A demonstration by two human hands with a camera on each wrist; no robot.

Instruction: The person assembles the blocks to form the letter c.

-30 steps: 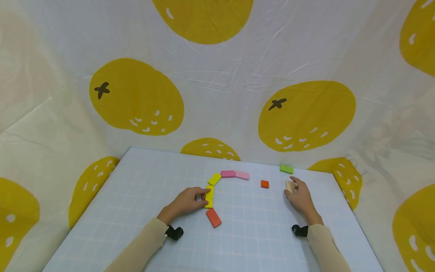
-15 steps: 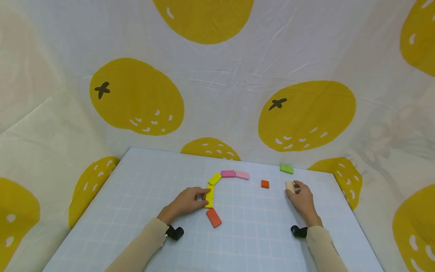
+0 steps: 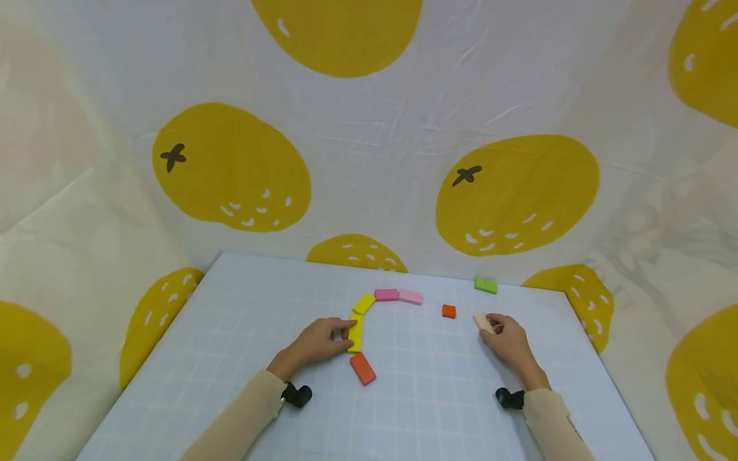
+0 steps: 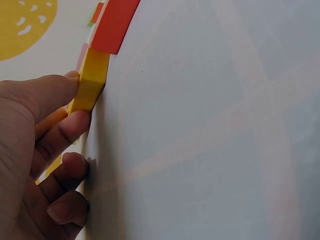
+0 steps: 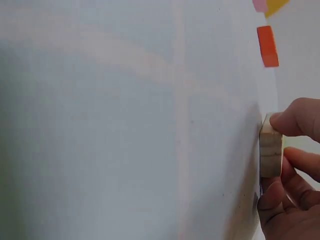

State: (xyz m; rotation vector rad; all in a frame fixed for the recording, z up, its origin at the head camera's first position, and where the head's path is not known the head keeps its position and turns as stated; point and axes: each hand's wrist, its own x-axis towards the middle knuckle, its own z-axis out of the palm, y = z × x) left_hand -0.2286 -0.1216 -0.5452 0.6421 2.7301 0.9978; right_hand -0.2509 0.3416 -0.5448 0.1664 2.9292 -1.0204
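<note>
With thumb and fingers my left hand (image 3: 319,339) pinches a long yellow block (image 3: 355,333) lying on the table. Just in front of that block is a red block (image 3: 363,369), set at a slant. At its far end lies a shorter yellow block (image 3: 364,303), followed by a magenta block (image 3: 386,295) and a pale pink block (image 3: 411,297), which together form a curve. Over on the right my right hand (image 3: 510,344) holds a plain wooden block (image 5: 271,150) between thumb and fingers. A small orange block (image 3: 449,311) lies to the left of that hand.
A green block (image 3: 486,286) lies near the table's back edge on the right. The table (image 3: 426,397) wears a pale blue checked cover. Behind it hangs a white cloth (image 3: 375,153) with large yellow fruit prints.
My right hand has shifted slightly left and nearer, turning the wooden block to a slant. The left hand stays on the long yellow block. The head view has tilted a little.
</note>
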